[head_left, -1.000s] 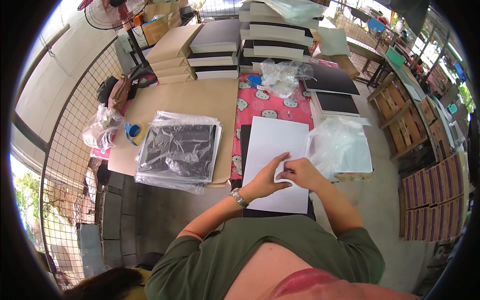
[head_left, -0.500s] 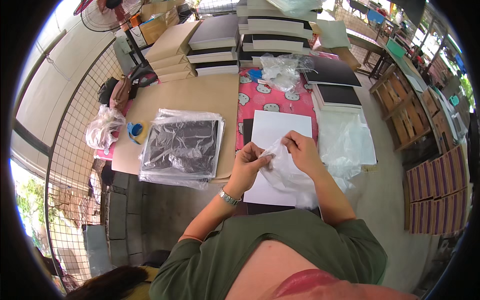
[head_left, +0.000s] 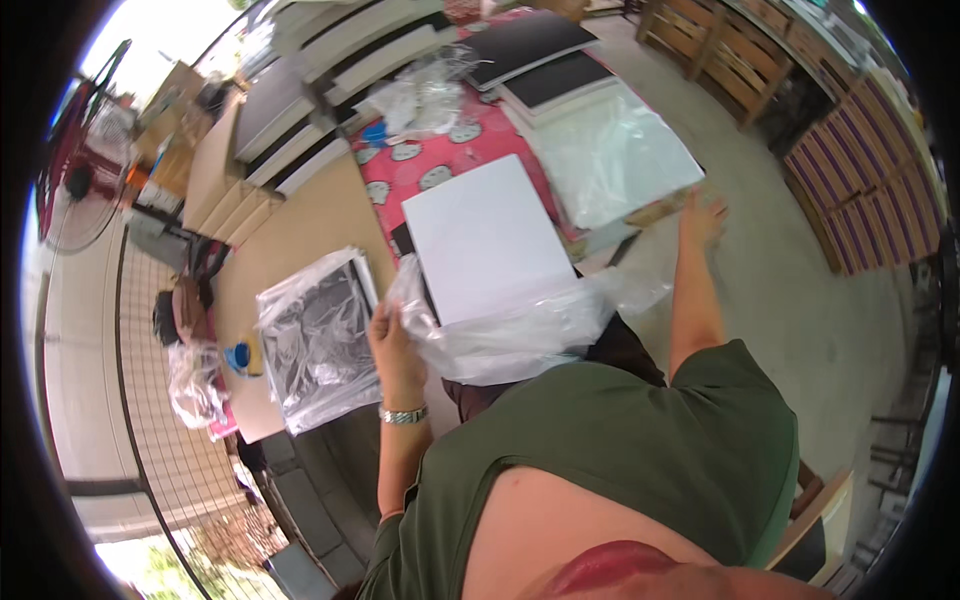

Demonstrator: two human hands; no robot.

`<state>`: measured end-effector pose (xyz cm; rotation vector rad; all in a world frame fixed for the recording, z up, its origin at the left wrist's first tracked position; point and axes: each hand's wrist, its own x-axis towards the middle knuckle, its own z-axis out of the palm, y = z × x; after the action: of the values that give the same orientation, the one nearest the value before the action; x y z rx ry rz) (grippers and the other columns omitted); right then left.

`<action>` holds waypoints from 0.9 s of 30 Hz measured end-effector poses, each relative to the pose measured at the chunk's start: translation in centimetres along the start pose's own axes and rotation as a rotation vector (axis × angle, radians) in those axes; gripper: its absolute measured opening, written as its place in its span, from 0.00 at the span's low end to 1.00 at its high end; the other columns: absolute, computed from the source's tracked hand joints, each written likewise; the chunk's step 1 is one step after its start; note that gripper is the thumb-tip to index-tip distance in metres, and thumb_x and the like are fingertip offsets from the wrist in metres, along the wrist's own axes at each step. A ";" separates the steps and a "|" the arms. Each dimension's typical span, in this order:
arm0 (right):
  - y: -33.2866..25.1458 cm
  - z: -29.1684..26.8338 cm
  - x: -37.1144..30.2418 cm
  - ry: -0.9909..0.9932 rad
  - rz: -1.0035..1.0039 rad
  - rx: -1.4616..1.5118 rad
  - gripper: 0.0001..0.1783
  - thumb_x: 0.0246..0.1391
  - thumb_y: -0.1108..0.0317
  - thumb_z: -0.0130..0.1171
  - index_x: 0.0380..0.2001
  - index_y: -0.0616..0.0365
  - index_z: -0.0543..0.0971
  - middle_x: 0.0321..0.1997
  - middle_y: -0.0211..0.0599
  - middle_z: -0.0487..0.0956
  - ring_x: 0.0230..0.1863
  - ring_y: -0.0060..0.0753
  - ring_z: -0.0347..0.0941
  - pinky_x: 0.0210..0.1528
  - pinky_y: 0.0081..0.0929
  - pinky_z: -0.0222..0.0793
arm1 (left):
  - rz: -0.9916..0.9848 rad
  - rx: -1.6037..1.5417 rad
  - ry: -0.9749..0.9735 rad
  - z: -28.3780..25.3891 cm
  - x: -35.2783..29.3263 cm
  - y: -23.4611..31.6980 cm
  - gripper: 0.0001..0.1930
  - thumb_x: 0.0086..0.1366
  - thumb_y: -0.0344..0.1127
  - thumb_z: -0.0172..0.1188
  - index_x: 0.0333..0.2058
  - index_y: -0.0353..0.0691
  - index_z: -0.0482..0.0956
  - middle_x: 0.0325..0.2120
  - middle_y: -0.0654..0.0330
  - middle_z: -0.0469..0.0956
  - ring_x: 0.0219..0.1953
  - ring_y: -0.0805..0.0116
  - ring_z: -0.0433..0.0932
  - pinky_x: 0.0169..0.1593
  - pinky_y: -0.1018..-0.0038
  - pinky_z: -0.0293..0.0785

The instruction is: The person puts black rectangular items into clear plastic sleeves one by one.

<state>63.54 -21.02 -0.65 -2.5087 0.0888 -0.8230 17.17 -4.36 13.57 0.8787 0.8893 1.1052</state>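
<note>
— Where do we find the plastic?

— We see a clear plastic bag [head_left: 500, 345] stretched crosswise in front of the body, its long run going from left to right over the near end of a white sheet [head_left: 490, 240]. We cannot tell whether that end lies inside the film or merely beneath it.

— Which hand is nearer?

— The left hand [head_left: 395, 350], by a clear margin. We find its fingers pinched on the bag's left edge, with the rest of the film trailing away to their right.

— And the right hand [head_left: 705, 220]?

— We see it out wide, arm extended, beyond the bag's loose right end. Its fingers are spread, with nothing visible in their grasp, just beside the near right corner of a plastic-covered stack [head_left: 620, 160]. Whether they touch that corner, we cannot tell.

— How does the sheet lie?

— We see it between the two hands, running away from the body and leaning left at its far end, a black board [head_left: 402, 240] peeking out along its left side.
</note>
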 end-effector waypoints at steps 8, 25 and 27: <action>11.9 6.4 -16.5 -1.753 0.835 0.773 0.25 0.50 0.47 0.50 0.47 0.51 0.70 0.45 0.37 0.73 0.43 0.36 0.69 0.42 0.48 0.64 | -0.060 0.001 -0.051 0.1 0.4 -0.1 0.10 0.65 0.32 0.47 0.41 0.36 0.72 0.37 0.57 0.77 0.37 0.68 0.76 0.40 0.73 0.74; 20.9 1.0 -17.2 -1.662 0.789 0.285 0.23 0.53 0.58 0.51 0.51 0.55 0.66 0.51 0.43 0.70 0.44 0.42 0.70 0.44 0.40 0.66 | -0.021 0.061 0.066 -3.6 0.5 1.4 0.11 0.64 0.34 0.49 0.42 0.35 0.71 0.38 0.56 0.75 0.39 0.66 0.76 0.42 0.70 0.74; 18.0 1.8 -16.4 -1.657 0.671 0.320 0.23 0.53 0.58 0.51 0.51 0.56 0.67 0.49 0.43 0.71 0.42 0.40 0.70 0.43 0.40 0.67 | -0.038 0.062 0.082 -4.3 0.0 0.8 0.11 0.64 0.34 0.49 0.41 0.35 0.71 0.37 0.57 0.75 0.38 0.67 0.76 0.42 0.70 0.74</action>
<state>52.84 -32.58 -19.33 -1.8784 0.1737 1.3807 13.00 -3.56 12.66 0.8690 1.0087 1.0920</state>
